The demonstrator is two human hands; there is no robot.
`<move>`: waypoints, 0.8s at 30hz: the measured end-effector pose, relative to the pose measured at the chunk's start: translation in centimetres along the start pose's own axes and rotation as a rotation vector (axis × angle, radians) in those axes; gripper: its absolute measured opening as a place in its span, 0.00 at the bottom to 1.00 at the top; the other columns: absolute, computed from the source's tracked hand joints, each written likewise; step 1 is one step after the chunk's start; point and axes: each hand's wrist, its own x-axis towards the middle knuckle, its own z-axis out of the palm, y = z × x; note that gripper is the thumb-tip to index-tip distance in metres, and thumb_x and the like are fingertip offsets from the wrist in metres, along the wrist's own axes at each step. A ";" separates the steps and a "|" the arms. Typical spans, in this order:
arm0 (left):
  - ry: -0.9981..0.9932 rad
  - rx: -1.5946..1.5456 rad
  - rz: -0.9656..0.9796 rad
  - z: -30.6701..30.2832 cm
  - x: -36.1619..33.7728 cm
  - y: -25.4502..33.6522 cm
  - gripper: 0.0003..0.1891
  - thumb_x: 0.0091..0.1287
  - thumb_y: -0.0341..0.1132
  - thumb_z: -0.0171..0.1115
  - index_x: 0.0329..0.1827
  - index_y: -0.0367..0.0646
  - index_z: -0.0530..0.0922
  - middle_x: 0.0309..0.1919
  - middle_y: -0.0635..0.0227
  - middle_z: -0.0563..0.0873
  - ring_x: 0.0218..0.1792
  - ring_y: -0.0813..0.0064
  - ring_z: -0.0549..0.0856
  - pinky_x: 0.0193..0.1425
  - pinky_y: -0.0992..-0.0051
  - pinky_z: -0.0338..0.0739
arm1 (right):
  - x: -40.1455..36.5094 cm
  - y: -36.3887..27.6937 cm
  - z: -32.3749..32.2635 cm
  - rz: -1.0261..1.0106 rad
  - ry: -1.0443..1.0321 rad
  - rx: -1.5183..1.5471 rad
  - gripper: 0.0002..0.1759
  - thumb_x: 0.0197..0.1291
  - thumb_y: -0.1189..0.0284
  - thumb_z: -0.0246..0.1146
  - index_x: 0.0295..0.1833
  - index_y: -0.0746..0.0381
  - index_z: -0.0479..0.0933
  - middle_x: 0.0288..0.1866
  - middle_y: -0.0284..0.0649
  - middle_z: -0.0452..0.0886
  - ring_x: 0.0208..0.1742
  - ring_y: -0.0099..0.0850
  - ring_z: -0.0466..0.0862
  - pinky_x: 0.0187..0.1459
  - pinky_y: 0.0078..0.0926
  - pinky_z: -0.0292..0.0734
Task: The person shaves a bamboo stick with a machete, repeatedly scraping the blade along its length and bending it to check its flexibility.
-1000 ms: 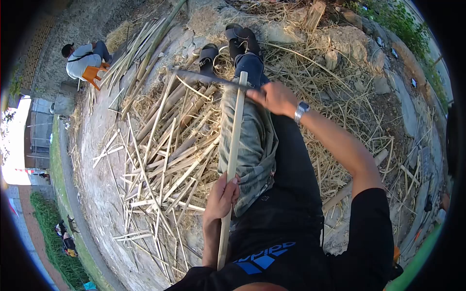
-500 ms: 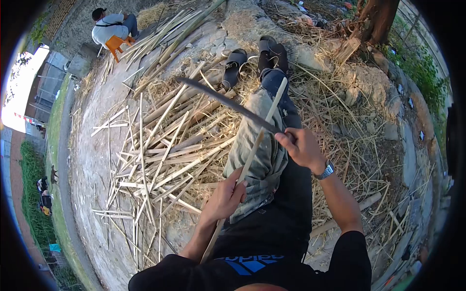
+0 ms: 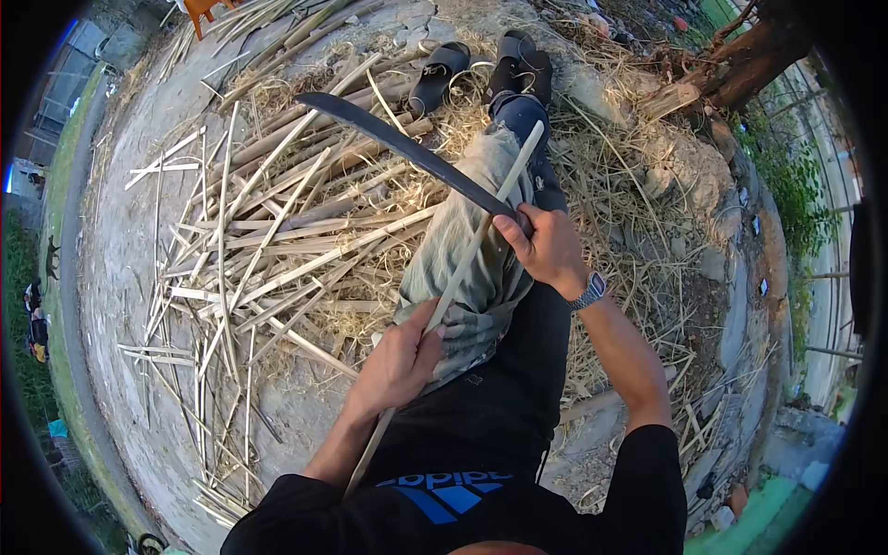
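1. Two hands work over the lap: the left hand (image 3: 404, 363) is wrapped around the stick (image 3: 462, 266), the right hand (image 3: 548, 248) closed on the handle of the knife (image 3: 407, 148).
2. Lengthwise, the stick slants from beside the body, through the left grip, out toward the feet.
3. Across it lies the blade, pointing away to the left; the right hand is nearer the crossing. Whether edge and wood touch, I cannot tell.
4. Beneath is a cloth (image 3: 435, 250) over the leg.
5. Cut strips (image 3: 344, 252) litter the ground (image 3: 120, 268) to the left.
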 end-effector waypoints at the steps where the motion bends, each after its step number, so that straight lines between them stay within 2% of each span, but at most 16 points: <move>1: 0.015 -0.027 -0.034 -0.4 0.2 0.4 0.21 0.79 0.32 0.51 0.73 0.39 0.74 0.21 0.70 0.77 0.23 0.76 0.78 0.32 0.70 0.73 | -0.2 -0.6 0.1 0.008 -0.016 0.000 0.40 0.68 0.34 0.60 0.25 0.62 0.78 0.14 0.43 0.76 0.20 0.48 0.83 0.23 0.42 0.75; 3: 0.035 -0.040 -0.031 -0.5 0.9 -0.6 0.20 0.79 0.32 0.51 0.71 0.37 0.75 0.21 0.72 0.76 0.24 0.78 0.77 0.32 0.70 0.73 | -0.2 -1.4 0.4 -0.118 -0.043 -0.065 0.39 0.68 0.34 0.60 0.24 0.61 0.76 0.13 0.43 0.76 0.20 0.48 0.83 0.23 0.42 0.75; 5: 0.070 -0.002 0.003 0.0 1.6 -2.6 0.22 0.77 0.34 0.56 0.68 0.27 0.73 0.28 0.43 0.85 0.31 0.47 0.88 0.39 0.57 0.79 | 1.3 0.4 0.8 -0.135 -0.030 -0.140 0.39 0.68 0.34 0.59 0.24 0.62 0.77 0.14 0.45 0.75 0.19 0.49 0.82 0.24 0.43 0.75; 6: 0.048 -0.027 -0.008 -0.2 1.5 -2.4 0.22 0.78 0.34 0.56 0.68 0.28 0.73 0.28 0.40 0.85 0.32 0.42 0.88 0.39 0.54 0.79 | 2.4 1.7 0.7 -0.122 -0.022 -0.149 0.40 0.69 0.34 0.59 0.24 0.62 0.77 0.14 0.46 0.75 0.20 0.49 0.81 0.24 0.44 0.74; 8: 0.067 0.022 0.015 -0.3 1.3 -1.8 0.22 0.77 0.33 0.56 0.69 0.28 0.73 0.28 0.39 0.85 0.32 0.40 0.87 0.39 0.52 0.79 | 5.0 4.9 0.0 0.047 0.090 -0.094 0.42 0.71 0.36 0.58 0.22 0.66 0.77 0.14 0.48 0.74 0.19 0.49 0.80 0.24 0.40 0.71; 11: 0.118 0.097 0.044 -0.4 0.4 -1.0 0.22 0.77 0.33 0.56 0.69 0.29 0.73 0.27 0.38 0.85 0.32 0.37 0.87 0.40 0.50 0.80 | 6.1 4.8 -2.4 0.173 0.030 -0.094 0.44 0.72 0.35 0.55 0.22 0.67 0.77 0.14 0.46 0.73 0.17 0.44 0.77 0.24 0.39 0.70; 14: 0.122 0.103 0.042 -0.2 0.4 -0.9 0.22 0.76 0.32 0.57 0.70 0.30 0.73 0.26 0.38 0.85 0.31 0.37 0.86 0.40 0.50 0.80 | 3.0 1.7 -2.0 -0.035 -0.090 -0.144 0.43 0.73 0.35 0.55 0.22 0.66 0.78 0.13 0.44 0.71 0.17 0.44 0.76 0.23 0.39 0.69; 17: 0.095 0.040 0.022 0.2 0.5 -1.6 0.23 0.76 0.32 0.57 0.70 0.30 0.73 0.25 0.38 0.84 0.32 0.37 0.86 0.40 0.49 0.79 | 4.0 3.7 -2.1 -0.007 -0.080 -0.217 0.43 0.73 0.35 0.55 0.24 0.66 0.79 0.13 0.45 0.71 0.17 0.44 0.77 0.23 0.39 0.69; 19: 0.133 0.080 0.102 0.7 0.9 -1.8 0.23 0.76 0.32 0.57 0.71 0.30 0.73 0.24 0.38 0.83 0.32 0.38 0.86 0.40 0.50 0.79 | 6.8 5.9 -2.9 0.120 -0.025 -0.138 0.46 0.72 0.32 0.52 0.23 0.67 0.76 0.12 0.45 0.70 0.16 0.46 0.75 0.23 0.41 0.69; 21: 0.113 0.071 0.055 0.4 1.0 -1.1 0.23 0.75 0.32 0.57 0.70 0.30 0.73 0.24 0.38 0.83 0.32 0.37 0.86 0.41 0.50 0.79 | 6.9 5.3 -3.7 0.128 -0.098 -0.219 0.46 0.73 0.33 0.52 0.22 0.68 0.75 0.13 0.45 0.71 0.17 0.47 0.75 0.24 0.42 0.70; 22: 0.118 0.056 0.050 0.2 0.9 -1.1 0.23 0.75 0.32 0.57 0.70 0.29 0.73 0.25 0.38 0.84 0.32 0.37 0.86 0.41 0.50 0.79 | 6.4 4.1 -3.6 0.120 -0.098 -0.225 0.46 0.73 0.33 0.52 0.22 0.68 0.75 0.13 0.45 0.71 0.17 0.47 0.75 0.24 0.42 0.70; 24: 0.111 0.038 0.033 0.1 0.7 -1.2 0.23 0.75 0.31 0.57 0.70 0.29 0.73 0.25 0.38 0.84 0.33 0.37 0.86 0.41 0.51 0.79 | 4.1 2.0 -2.7 -0.040 -0.170 -0.199 0.47 0.72 0.32 0.52 0.23 0.69 0.76 0.13 0.47 0.72 0.17 0.48 0.76 0.24 0.43 0.71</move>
